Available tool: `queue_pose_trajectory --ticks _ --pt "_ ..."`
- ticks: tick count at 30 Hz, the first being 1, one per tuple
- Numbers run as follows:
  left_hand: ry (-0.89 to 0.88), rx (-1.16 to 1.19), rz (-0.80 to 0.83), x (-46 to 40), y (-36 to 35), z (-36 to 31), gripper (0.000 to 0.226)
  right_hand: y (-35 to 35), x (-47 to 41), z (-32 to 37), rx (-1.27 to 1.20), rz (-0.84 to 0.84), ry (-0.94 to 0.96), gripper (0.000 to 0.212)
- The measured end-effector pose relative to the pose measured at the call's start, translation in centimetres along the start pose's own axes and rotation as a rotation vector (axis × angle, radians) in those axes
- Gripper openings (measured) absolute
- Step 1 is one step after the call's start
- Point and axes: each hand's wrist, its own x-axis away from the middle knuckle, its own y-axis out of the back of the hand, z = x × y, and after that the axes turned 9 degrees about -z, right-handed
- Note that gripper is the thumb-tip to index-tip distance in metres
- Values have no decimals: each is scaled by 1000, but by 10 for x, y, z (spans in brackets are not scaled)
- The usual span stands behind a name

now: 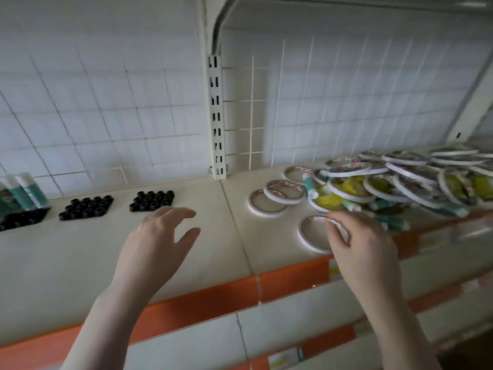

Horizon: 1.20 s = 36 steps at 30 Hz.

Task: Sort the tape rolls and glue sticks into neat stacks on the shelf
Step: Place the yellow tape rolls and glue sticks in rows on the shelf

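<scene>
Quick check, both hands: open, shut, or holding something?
Left hand: open, fingers loosely spread above the shelf, holding nothing.
Right hand: fingers curled onto the nearest tape roll, gripping its rim.

Single head-worn wide-angle view, looking forward and down onto the shelf [80,263] at close range, front edge running across the lower frame. Faces the gridded back panel [106,102], with the slotted upright [217,116] near centre. Strong bending toward the corners.
</scene>
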Motion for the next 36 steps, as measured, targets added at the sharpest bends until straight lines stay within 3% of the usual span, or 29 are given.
queue_pose_trajectory --ticks 6,12,19,24,27,31,36 --pt "21 15 -11 -12 -64 -82 26 4 -36 -90 -84 -20 87 13" --pt "37 -14 -9 -22 -92 -126 28 -9 -67 -132 -175 37 119 20" --pt "33 -84 48 -32 -107 -130 28 -23 -84 -147 -203 25 182 22" --pt "4 -113 102 -48 -114 -131 31 -30 -87 -142 -204 296 381 29" --pt "-8 -112 124 -52 -115 -128 30 -36 -85 -140 -174 355 389 27" --pt "3 -118 136 -56 -116 -119 30 -34 -83 -141 -120 361 424 31" --pt "-2 -73 126 -59 -119 -112 29 -36 -92 -142 -228 230 381 15"
